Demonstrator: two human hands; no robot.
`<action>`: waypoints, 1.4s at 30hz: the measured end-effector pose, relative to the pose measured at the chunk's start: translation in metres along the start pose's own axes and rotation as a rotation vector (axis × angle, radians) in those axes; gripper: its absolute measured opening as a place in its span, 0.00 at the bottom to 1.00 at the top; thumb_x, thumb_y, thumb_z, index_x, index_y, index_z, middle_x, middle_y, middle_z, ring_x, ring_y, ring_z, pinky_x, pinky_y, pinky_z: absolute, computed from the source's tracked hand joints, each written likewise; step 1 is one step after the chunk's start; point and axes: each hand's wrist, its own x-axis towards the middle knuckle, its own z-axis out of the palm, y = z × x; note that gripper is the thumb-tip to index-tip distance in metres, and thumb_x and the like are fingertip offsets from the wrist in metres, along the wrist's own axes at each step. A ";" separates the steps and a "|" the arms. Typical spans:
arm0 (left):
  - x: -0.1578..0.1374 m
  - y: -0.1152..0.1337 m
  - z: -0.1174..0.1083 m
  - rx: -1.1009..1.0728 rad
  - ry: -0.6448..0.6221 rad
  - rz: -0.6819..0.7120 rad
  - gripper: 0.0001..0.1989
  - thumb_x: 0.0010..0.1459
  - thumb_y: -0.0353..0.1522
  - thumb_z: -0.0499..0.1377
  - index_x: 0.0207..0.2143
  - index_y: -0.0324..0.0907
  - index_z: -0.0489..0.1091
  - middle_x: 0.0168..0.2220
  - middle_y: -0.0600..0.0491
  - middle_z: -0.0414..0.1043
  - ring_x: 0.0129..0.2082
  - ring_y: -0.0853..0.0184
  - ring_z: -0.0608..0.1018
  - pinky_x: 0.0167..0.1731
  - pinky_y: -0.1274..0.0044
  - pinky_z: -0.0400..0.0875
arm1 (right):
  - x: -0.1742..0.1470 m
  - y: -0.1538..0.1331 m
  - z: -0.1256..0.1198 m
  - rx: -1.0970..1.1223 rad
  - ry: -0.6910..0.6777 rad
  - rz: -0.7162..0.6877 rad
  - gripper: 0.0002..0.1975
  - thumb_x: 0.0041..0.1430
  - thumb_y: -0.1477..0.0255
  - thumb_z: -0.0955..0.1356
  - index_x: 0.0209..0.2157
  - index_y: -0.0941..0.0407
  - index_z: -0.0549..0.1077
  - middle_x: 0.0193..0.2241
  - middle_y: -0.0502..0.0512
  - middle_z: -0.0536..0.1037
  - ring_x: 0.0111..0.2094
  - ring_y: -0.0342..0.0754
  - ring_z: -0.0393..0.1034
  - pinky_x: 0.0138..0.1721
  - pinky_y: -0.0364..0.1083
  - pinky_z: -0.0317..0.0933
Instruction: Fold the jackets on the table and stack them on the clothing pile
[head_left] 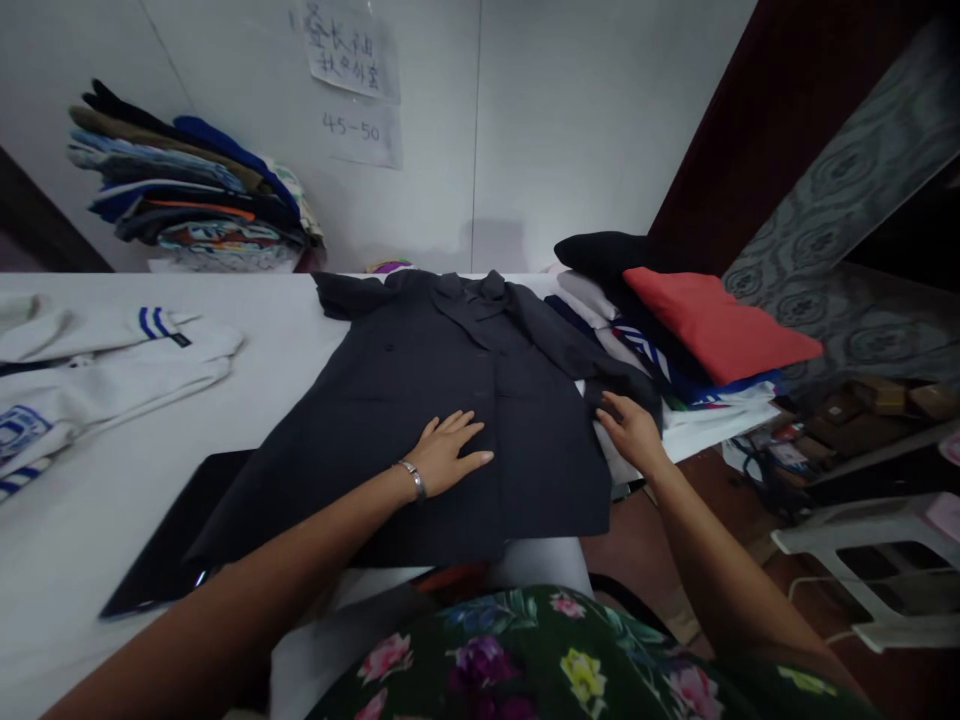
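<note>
A dark grey jacket [442, 390] lies spread out on the white table [292, 330], its collar toward the wall and its hem at the near edge. My left hand [442, 455] rests flat on the front of it, fingers spread, with a metal bracelet on the wrist. At the jacket's right side, my right hand [630, 430] touches the sleeve end; its thumb and fingers are apart. One sleeve reaches out to the far left, and the other runs down the right side beneath my right hand.
A black flat panel [187, 530] lies partly under the jacket's left side. White garments with blue stripes [112, 370] are at the left. Clothing piles stand at the back left [202, 190] and right [712, 330]. A white plastic stool [885, 560] stands on the floor at right.
</note>
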 end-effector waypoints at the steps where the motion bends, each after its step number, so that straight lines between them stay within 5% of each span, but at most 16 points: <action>1: -0.006 0.002 -0.002 -0.012 0.008 0.000 0.32 0.58 0.51 0.47 0.59 0.43 0.60 0.64 0.44 0.50 0.65 0.55 0.50 0.60 0.55 0.42 | -0.005 -0.004 0.004 0.027 -0.030 -0.004 0.23 0.59 0.62 0.61 0.52 0.60 0.68 0.45 0.63 0.75 0.45 0.53 0.69 0.48 0.51 0.62; 6: -0.053 0.016 0.009 -0.004 0.034 0.146 0.33 0.55 0.54 0.50 0.57 0.46 0.63 0.62 0.45 0.56 0.63 0.53 0.56 0.61 0.55 0.42 | -0.023 -0.019 0.016 0.092 -0.099 0.069 0.26 0.58 0.60 0.61 0.53 0.60 0.69 0.42 0.63 0.75 0.40 0.52 0.71 0.44 0.51 0.64; 12: -0.085 0.022 0.033 0.075 -0.036 0.258 0.42 0.47 0.53 0.58 0.62 0.49 0.54 0.65 0.46 0.49 0.64 0.51 0.52 0.61 0.53 0.38 | -0.027 -0.037 0.007 0.131 -0.190 0.158 0.29 0.54 0.60 0.65 0.56 0.57 0.66 0.36 0.58 0.78 0.30 0.49 0.71 0.35 0.48 0.65; 16: -0.080 0.025 0.026 0.010 -0.025 0.183 0.25 0.57 0.40 0.52 0.58 0.52 0.61 0.62 0.53 0.58 0.63 0.60 0.58 0.61 0.60 0.47 | -0.028 -0.039 0.007 0.151 -0.249 0.177 0.27 0.54 0.62 0.65 0.55 0.56 0.67 0.31 0.55 0.78 0.29 0.50 0.71 0.33 0.48 0.65; 20: -0.074 0.033 -0.004 -0.284 0.161 -0.043 0.23 0.61 0.41 0.44 0.53 0.47 0.67 0.53 0.53 0.70 0.54 0.63 0.70 0.55 0.70 0.61 | -0.031 -0.034 0.006 0.101 -0.211 0.147 0.24 0.55 0.65 0.64 0.53 0.57 0.69 0.39 0.59 0.77 0.39 0.53 0.72 0.41 0.51 0.66; 25: -0.074 0.035 -0.043 -0.451 0.459 -0.374 0.27 0.58 0.49 0.43 0.33 0.40 0.72 0.34 0.49 0.76 0.36 0.59 0.76 0.37 0.72 0.69 | -0.046 -0.064 -0.006 0.089 -0.047 -0.107 0.21 0.60 0.64 0.62 0.52 0.56 0.69 0.50 0.63 0.71 0.52 0.56 0.64 0.53 0.56 0.58; 29: -0.076 0.034 -0.059 -0.476 0.542 -0.403 0.28 0.58 0.51 0.44 0.30 0.38 0.71 0.31 0.50 0.75 0.33 0.61 0.75 0.33 0.74 0.68 | -0.064 -0.121 -0.003 0.399 -0.384 -0.387 0.21 0.62 0.62 0.63 0.55 0.52 0.66 0.52 0.59 0.70 0.54 0.51 0.63 0.54 0.53 0.58; 33: -0.071 0.040 -0.056 -0.384 0.578 -0.276 0.25 0.61 0.45 0.43 0.43 0.38 0.72 0.41 0.48 0.76 0.41 0.61 0.75 0.42 0.72 0.68 | -0.075 -0.168 0.012 0.426 -0.633 -0.663 0.24 0.60 0.60 0.64 0.56 0.55 0.65 0.56 0.61 0.67 0.60 0.53 0.55 0.58 0.55 0.51; 35: -0.069 0.041 -0.041 -0.185 0.537 -0.116 0.21 0.62 0.39 0.45 0.51 0.40 0.68 0.50 0.48 0.72 0.50 0.61 0.72 0.52 0.69 0.62 | -0.076 -0.179 0.018 0.384 -0.656 -0.709 0.24 0.60 0.61 0.65 0.55 0.57 0.66 0.57 0.63 0.66 0.60 0.54 0.53 0.58 0.55 0.49; 38: -0.068 0.035 -0.008 0.159 0.304 0.068 0.21 0.59 0.34 0.51 0.55 0.43 0.65 0.58 0.47 0.64 0.59 0.59 0.63 0.58 0.61 0.52 | -0.077 -0.183 0.018 0.380 -0.679 -0.731 0.20 0.61 0.64 0.64 0.54 0.56 0.67 0.54 0.61 0.70 0.54 0.52 0.62 0.56 0.54 0.52; 42: -0.074 0.025 0.024 0.288 0.167 0.067 0.26 0.59 0.39 0.52 0.59 0.43 0.60 0.62 0.47 0.58 0.61 0.58 0.59 0.59 0.61 0.50 | -0.082 -0.174 0.013 0.482 -0.647 -0.762 0.14 0.63 0.69 0.62 0.49 0.53 0.71 0.42 0.55 0.78 0.39 0.47 0.69 0.47 0.50 0.60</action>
